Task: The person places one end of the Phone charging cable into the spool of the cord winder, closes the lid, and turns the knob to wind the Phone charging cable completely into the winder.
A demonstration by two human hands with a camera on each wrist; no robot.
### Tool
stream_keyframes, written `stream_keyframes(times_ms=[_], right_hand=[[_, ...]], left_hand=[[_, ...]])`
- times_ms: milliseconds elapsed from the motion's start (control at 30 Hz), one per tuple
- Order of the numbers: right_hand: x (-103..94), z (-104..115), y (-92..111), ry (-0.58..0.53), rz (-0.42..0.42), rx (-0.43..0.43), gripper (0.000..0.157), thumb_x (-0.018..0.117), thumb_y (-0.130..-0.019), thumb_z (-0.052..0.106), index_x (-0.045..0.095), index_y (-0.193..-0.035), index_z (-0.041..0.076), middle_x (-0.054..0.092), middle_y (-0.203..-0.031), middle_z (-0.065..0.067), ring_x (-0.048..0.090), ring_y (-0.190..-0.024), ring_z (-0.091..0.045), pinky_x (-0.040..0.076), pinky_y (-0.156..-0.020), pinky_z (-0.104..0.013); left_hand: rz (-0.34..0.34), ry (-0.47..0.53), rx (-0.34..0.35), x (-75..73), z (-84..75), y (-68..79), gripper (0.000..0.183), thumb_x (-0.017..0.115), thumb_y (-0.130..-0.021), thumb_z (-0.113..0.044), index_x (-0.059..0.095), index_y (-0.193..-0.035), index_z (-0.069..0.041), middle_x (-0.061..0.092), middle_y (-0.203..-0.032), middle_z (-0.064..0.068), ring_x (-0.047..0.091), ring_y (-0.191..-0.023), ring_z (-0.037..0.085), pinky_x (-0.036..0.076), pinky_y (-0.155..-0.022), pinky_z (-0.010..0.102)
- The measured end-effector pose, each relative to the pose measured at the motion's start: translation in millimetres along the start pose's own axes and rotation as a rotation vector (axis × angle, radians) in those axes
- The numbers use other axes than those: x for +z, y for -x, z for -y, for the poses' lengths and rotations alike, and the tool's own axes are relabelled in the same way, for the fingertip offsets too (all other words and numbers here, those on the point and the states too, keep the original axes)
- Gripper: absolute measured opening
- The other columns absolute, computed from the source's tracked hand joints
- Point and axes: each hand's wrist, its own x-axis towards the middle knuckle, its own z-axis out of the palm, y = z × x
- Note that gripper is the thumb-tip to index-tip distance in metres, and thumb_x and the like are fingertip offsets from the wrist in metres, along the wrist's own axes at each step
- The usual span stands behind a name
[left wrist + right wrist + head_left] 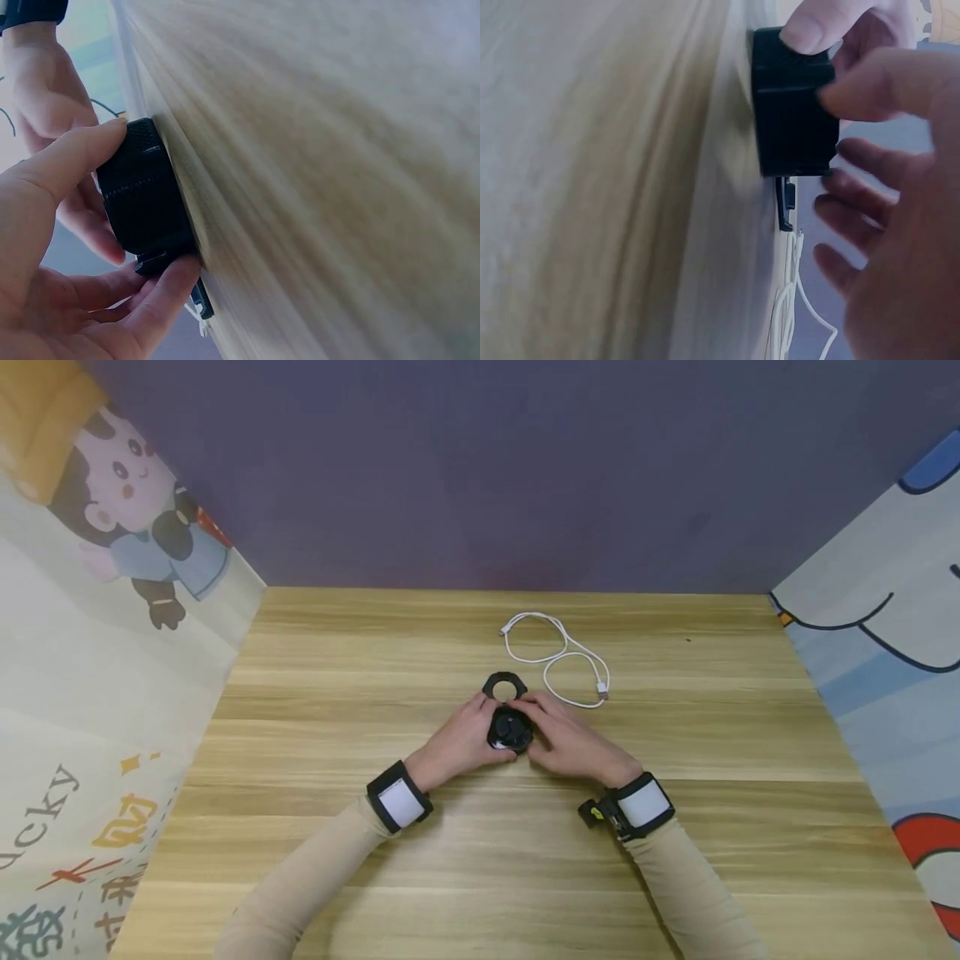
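A small black case (495, 739) stands on the wooden table between the two hands. Its ring-shaped lid (492, 679), with a round hole through it, lies folded back on the far side. Inside the case sits a dark round piece (512, 727). My left hand (467, 737) grips the case from the left, thumb at the near side and fingers at the far side. My right hand (566, 739) is at the case's right side, its index fingertip by the hinge edge. In the right wrist view its thumb (885, 86) overlaps the case wall and its fingers are loosely bent.
Beyond the hands, a white charging cable (558, 656) lies in loose loops on the wooden table (337, 677). A dark purple wall (480, 477) rises behind the table, with printed panels at left and right. Both wrists wear black straps.
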Motion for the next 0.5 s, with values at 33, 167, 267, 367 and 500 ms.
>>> stream_keyframes(times_ms=[33,167,267,367,500], right_hand=[[0.0,0.3,-0.7,-0.004,-0.002,0.001,0.070,0.062,-0.073,0.018,0.044,-0.140,0.008,0.045,-0.131,-0.009,0.043,-0.118,-0.022,0.039,-0.101,-0.043],[0.3,0.4,-2.2,-0.013,0.005,0.019,0.059,0.061,-0.083,0.024,0.046,-0.140,0.014,0.044,-0.133,-0.006,0.041,-0.120,-0.020,0.040,-0.101,-0.043],[-0.1,0.4,-2.9,-0.016,0.010,0.026,0.054,0.060,-0.088,0.028,0.048,-0.139,0.017,0.044,-0.134,-0.005,0.040,-0.122,-0.019,0.041,-0.100,-0.042],[-0.3,-0.4,-3.8,-0.022,0.008,0.013,0.052,0.059,-0.089,0.028,0.048,-0.139,0.016,0.045,-0.134,-0.007,0.040,-0.121,-0.020,0.042,-0.099,-0.043],[-0.6,-0.6,-5.1,-0.026,-0.001,0.009,0.050,0.060,-0.089,0.027,0.051,-0.136,0.015,0.046,-0.132,-0.007,0.042,-0.119,-0.020,0.043,-0.097,-0.043]], left_hand=[[0.002,-0.006,0.000,-0.2,0.0,0.2,0.077,0.075,-0.072,-0.047,0.052,-0.125,0.003,0.054,-0.117,0.015,0.054,-0.103,0.023,0.048,-0.093,0.034],[0.011,-0.021,-0.008,-0.3,0.7,0.3,0.077,0.074,-0.073,-0.048,0.051,-0.126,0.003,0.053,-0.119,0.016,0.054,-0.104,0.023,0.049,-0.093,0.034],[0.013,-0.031,-0.008,-0.3,1.1,-0.3,0.077,0.074,-0.073,-0.049,0.051,-0.126,0.002,0.053,-0.120,0.016,0.054,-0.105,0.024,0.049,-0.093,0.035],[0.015,-0.032,-0.006,-0.5,1.0,-1.1,0.076,0.074,-0.072,-0.049,0.052,-0.125,0.002,0.053,-0.120,0.016,0.054,-0.105,0.023,0.049,-0.093,0.034],[0.023,-0.038,-0.010,-0.2,1.4,-1.6,0.076,0.074,-0.072,-0.049,0.052,-0.124,0.001,0.053,-0.120,0.015,0.054,-0.105,0.022,0.048,-0.093,0.033]])
